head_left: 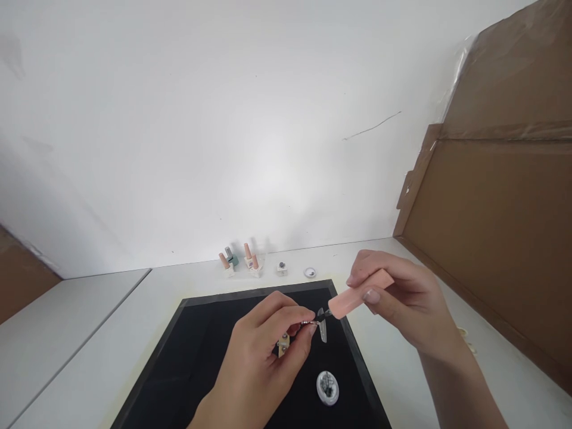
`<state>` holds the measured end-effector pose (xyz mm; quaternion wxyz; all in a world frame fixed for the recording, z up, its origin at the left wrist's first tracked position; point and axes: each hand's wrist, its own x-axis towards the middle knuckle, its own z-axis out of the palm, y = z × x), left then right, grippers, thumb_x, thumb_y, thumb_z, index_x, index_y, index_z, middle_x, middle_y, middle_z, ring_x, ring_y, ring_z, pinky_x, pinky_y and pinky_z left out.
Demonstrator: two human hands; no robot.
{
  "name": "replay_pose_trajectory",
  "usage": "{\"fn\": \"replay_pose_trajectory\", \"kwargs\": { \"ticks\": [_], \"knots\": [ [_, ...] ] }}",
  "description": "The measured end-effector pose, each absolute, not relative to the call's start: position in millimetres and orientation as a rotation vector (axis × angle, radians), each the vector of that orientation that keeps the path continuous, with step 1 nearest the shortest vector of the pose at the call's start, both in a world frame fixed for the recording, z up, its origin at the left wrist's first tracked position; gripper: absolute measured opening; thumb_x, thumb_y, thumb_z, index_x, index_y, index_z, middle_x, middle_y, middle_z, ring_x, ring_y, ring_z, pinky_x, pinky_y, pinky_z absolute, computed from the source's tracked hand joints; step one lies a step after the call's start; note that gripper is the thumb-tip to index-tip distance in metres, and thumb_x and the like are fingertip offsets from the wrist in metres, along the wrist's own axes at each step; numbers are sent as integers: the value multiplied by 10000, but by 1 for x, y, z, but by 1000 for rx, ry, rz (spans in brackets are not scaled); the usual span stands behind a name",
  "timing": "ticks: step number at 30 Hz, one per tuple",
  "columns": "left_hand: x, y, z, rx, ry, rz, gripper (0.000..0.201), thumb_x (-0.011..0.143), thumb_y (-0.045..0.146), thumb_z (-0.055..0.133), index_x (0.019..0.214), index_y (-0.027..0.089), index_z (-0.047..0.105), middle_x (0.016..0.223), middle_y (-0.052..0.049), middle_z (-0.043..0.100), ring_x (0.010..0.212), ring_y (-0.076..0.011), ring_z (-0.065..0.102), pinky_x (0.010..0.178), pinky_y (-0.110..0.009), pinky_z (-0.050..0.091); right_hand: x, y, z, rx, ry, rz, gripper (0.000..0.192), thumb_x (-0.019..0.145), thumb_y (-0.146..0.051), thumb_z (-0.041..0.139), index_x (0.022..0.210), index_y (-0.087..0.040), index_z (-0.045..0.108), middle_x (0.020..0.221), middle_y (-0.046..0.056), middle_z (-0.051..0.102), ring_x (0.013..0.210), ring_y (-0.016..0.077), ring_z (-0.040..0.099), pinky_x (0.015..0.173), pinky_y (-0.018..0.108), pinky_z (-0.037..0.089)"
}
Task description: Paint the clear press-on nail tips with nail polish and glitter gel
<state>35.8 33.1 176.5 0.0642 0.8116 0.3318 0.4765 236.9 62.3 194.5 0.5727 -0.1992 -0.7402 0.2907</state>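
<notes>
while pinched, pink brush cap (360, 292) angled down-left toward clear nail tip (322, 329)

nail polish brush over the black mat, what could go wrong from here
The right hand holds a pink brush cap with its tip at a clear nail tip that the left hand pinches on a small holder; a slip could smear polish on the fingertips. A drip would likely land on the black mat. The open jar lies close below and could be knocked.
</notes>
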Motion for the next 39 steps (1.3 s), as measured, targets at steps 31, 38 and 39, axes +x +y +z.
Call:
{"fn": "replay_pose_trajectory", "kwargs": {
  "ticks": [31,38,39],
  "knots": [
    [30,38,181,2050,1030,1351,164,790,50,614,767,182,707,684,-9,665,579,-99,618,533,-167,516,235,59,195,-448,-1712,625,82,927,-286,602,879,-251,657,640,-13,635,524,115,480,436,230,386],
    [30,37,181,1862,964,1318,162,780,69,624,757,197,719,683,-3,639,576,-104,616,530,-184,542,235,60,195,-448,-1702,612,75,923,-285,606,886,-247,659,615,-11,591,539,128,488,436,239,390],
    [30,37,181,1848,955,1310,158,782,73,625,758,196,722,684,-7,639,580,-109,617,533,-191,547,235,60,195,-454,-1700,604,73,921,-286,609,887,-247,661,617,-9,595,539,130,490,434,241,390]
  ]
}}
